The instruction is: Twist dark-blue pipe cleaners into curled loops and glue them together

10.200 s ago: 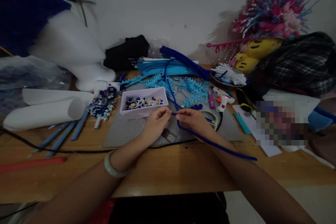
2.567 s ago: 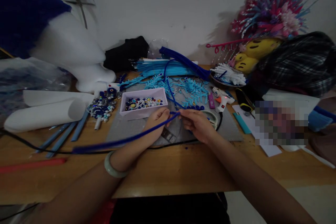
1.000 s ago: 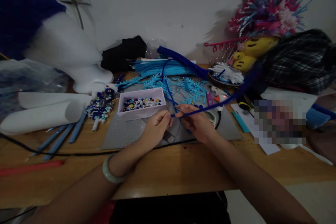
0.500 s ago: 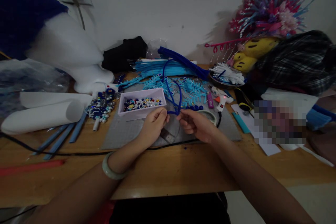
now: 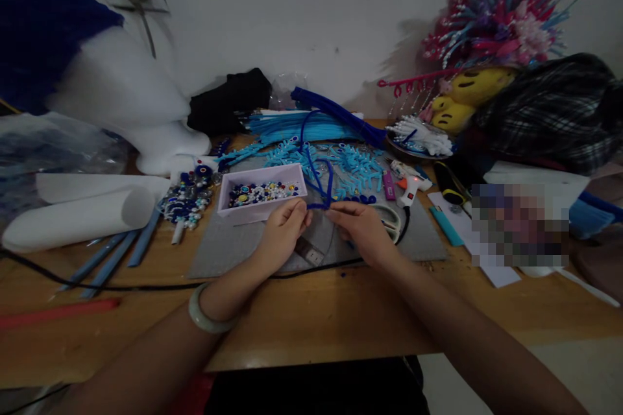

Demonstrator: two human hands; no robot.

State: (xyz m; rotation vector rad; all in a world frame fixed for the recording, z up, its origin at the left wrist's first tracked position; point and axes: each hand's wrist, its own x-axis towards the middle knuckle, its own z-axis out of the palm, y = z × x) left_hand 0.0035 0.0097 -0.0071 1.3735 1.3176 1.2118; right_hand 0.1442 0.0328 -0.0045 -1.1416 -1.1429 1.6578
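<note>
Brown wood of the table (image 5: 331, 318) runs beneath both forearms, and over the grey mat (image 5: 214, 253) the left hand (image 5: 283, 231) and right hand (image 5: 363, 228) face each other, each with thumb and fingertips pinched together on the blue stem (image 5: 330, 181), which spans the small gap between them and bends away from the person. Just past the left hand sits a box (image 5: 265, 210) of beads (image 5: 267, 192); farther back lie light-blue sprigs (image 5: 359, 170), then a bundle (image 5: 292, 126) before the wall (image 5: 302, 26).
</note>
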